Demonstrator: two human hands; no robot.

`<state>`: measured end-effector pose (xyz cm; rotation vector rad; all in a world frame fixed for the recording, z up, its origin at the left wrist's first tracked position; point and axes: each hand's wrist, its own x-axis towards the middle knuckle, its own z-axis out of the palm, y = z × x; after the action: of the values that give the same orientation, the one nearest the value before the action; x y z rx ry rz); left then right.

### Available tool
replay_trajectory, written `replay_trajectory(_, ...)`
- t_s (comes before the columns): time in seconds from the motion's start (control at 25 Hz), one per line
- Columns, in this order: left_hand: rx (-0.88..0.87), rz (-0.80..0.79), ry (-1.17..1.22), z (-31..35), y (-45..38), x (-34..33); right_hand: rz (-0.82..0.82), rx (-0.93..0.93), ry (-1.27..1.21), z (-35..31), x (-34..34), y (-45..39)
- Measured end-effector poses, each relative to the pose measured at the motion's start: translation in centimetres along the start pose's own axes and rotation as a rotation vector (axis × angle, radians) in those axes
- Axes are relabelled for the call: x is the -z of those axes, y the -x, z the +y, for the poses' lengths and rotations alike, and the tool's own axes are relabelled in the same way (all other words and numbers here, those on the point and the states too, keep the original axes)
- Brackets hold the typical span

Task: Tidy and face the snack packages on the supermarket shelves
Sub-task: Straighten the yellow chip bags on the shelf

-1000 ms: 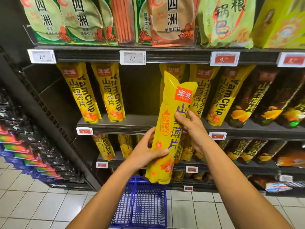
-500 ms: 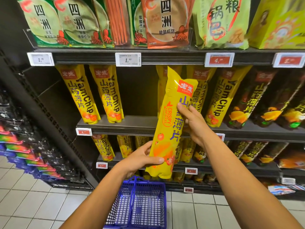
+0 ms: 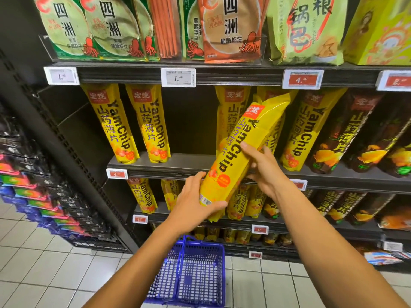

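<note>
partly hidden right hand (image 3: 265,168) fingers, left hand (image 3: 193,202) both gripping tilted yam chip pack (image 3: 241,150)

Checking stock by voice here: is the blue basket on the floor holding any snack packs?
No, the blue basket shows only bare mesh inside, with no packs in it.

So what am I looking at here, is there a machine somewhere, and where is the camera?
No machine: these are a person's two bare hands, filmed by one wide-angle camera worn on the head, looking forward and down. The left hand grips the bottom of a long yellow YamChip packet, and the right hand holds its middle, tilted in front of the dark metal shelf. More yellow packets stand upright there. A blue plastic basket sits on the tiled floor below.
</note>
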<state>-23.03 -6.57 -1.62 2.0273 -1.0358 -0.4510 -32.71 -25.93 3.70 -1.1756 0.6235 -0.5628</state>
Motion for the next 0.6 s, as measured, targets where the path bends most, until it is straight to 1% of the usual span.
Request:
replay_trajectory(0.12,0.187,-0.176,0.511,-1.6,-0.4,1.5,-0.089,-0.014,-0.067,0.0,0.9,-0.1)
replay_trajectory(0.2,0.243,-0.279,0.690,-2.9,-0.5,1.6,-0.132,-0.023,-0.110,0.3,0.9,-0.2)
replay_trajectory(0.24,0.245,-0.294,0.722,-3.6,-0.6,1.5,-0.148,-0.026,-0.119,0.5,0.9,-0.2)
replay_trajectory(0.32,0.220,-0.265,0.733,-4.5,-0.6,1.3,-0.153,-0.026,-0.140,0.7,0.8,-0.3)
replay_trajectory(0.48,0.192,-0.213,0.727,-4.9,-0.9,1.6,-0.023,0.023,-0.169,-0.1,1.2,-0.7)
replay_trajectory(0.52,0.183,-0.171,0.732,-5.0,-1.0,1.8,0.019,0.054,-0.184,-0.2,1.4,-0.8)
replay_trajectory(0.6,0.154,-0.038,0.739,-5.1,-1.2,2.4,0.095,0.110,-0.203,0.3,2.0,-0.9)
